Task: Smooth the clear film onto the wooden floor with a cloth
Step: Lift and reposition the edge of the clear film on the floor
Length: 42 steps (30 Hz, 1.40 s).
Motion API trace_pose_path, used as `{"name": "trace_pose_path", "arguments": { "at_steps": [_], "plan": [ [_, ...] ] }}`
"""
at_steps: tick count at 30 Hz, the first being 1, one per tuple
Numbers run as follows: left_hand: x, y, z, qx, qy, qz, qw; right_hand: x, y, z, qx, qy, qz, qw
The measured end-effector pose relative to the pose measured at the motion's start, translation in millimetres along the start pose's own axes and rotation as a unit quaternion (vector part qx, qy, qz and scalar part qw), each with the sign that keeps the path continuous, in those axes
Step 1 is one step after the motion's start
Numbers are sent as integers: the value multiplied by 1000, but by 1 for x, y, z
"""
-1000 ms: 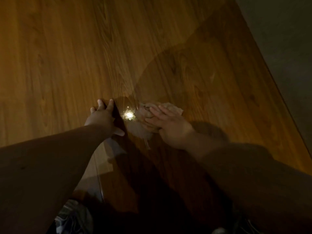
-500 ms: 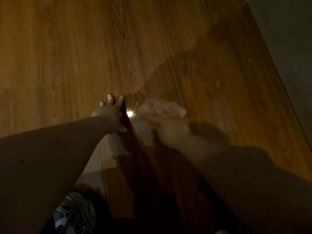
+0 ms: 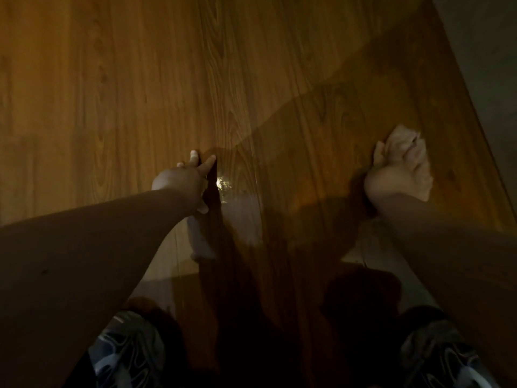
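The film (image 3: 279, 177) is pinned under the flat left hand (image 3: 181, 180); bunched cloth (image 3: 402, 147) is gripped by the right hand (image 3: 391, 183) near the floor (image 3: 112, 93) edge. Smoothing judged partway; far stretch left.

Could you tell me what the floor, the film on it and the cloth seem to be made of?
Floor: wood or wood-look laminate, satin; long grain lines show. Film: thin clear plastic, glossy; the grain shows through it, darker, with a glare spot. Cloth: soft pale fabric, matte, bunched in folds; fibre unclear.
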State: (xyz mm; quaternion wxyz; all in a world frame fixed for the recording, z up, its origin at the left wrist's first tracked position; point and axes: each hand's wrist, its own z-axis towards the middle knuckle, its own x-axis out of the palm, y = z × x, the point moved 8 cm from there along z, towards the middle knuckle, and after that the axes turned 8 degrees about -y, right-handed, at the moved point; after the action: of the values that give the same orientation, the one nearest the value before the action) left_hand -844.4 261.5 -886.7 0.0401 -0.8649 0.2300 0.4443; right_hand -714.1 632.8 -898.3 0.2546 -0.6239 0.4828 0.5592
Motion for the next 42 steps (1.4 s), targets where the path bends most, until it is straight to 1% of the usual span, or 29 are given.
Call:
{"name": "trace_pose_path", "arguments": {
  "at_steps": [1,2,3,4,6,8,10,11,13,14,16,17,18,19,20,22,24,26,28,29,31,33,34,36,37,38,39,40,42],
  "plan": [
    [-1,1,0,1,-3,0,1000,8,8,-12,1,17,17,1000],
    [-2,2,0,1,-9,0,1000,20,25,-30,-51,47,30,997],
    [-3,3,0,-1,-16,-2,1000,33,48,-51,-139,76,33,987],
    [-3,5,0,-3,-20,-7,1000,43,72,-79,-242,88,20,966],
    [-2,6,-1,-8,-25,-14,1000,58,113,-137,-437,100,-38,893],
    [-1,9,0,-13,-41,-16,999,69,135,-172,-532,139,-48,834],
    [0,14,2,-21,-58,-15,998,72,141,-171,-569,164,-57,804],
    [0,16,3,-27,-61,-18,998,68,139,-159,-564,165,-48,807],
    [1,18,8,-37,-50,-38,997,52,125,-115,-507,132,-37,851],
    [2,18,9,-38,-41,-50,997,40,113,-87,-446,102,-22,889],
    [3,19,10,-35,-34,-71,996,16,78,-34,-248,47,12,967],
    [3,21,10,-34,-35,-83,995,11,61,-16,-146,39,16,988],
    [4,22,8,-31,-37,-93,994,7,51,-9,-81,41,12,996],
    [4,24,8,-26,-40,-101,994,8,52,-10,-55,45,8,997],
    [4,24,8,-20,-46,-106,993,12,62,-16,-69,52,11,996],
    [3,26,8,-12,-56,-112,992,33,102,-47,-199,90,-1,976],
    [3,27,8,-14,-58,-117,991,57,146,-97,-355,121,-9,927],
    [4,26,8,-15,-55,-119,991,71,177,-150,-469,140,2,872],
    [4,26,9,-17,-57,-121,991,80,192,-180,-545,178,0,819],
    [5,26,9,-18,-57,-125,990,82,193,-179,-559,197,1,806],
    [5,27,9,-16,-59,-129,990,75,185,-155,-541,209,16,815],
    [5,27,9,-11,-65,-132,989,57,169,-111,-485,173,36,857],
    [6,27,9,-9,-68,-135,988,45,156,-85,-435,148,53,887],
    [6,28,9,-9,-70,-139,988,22,119,-30,-263,84,89,957],
    [6,28,9,-11,-70,-139,988,13,97,-11,-171,46,76,981],
    [6,28,9,-12,-70,-137,988,6,82,-2,-107,23,42,993],
    [6,27,9,-11,-69,-136,988,6,79,-3,-85,22,9,996],
    [6,27,9,-10,-68,-137,988,12,89,-13,-116,32,-23,992],
    [6,28,9,-10,-69,-141,988,33,128,-55,-248,70,-30,966]
  ]
}}
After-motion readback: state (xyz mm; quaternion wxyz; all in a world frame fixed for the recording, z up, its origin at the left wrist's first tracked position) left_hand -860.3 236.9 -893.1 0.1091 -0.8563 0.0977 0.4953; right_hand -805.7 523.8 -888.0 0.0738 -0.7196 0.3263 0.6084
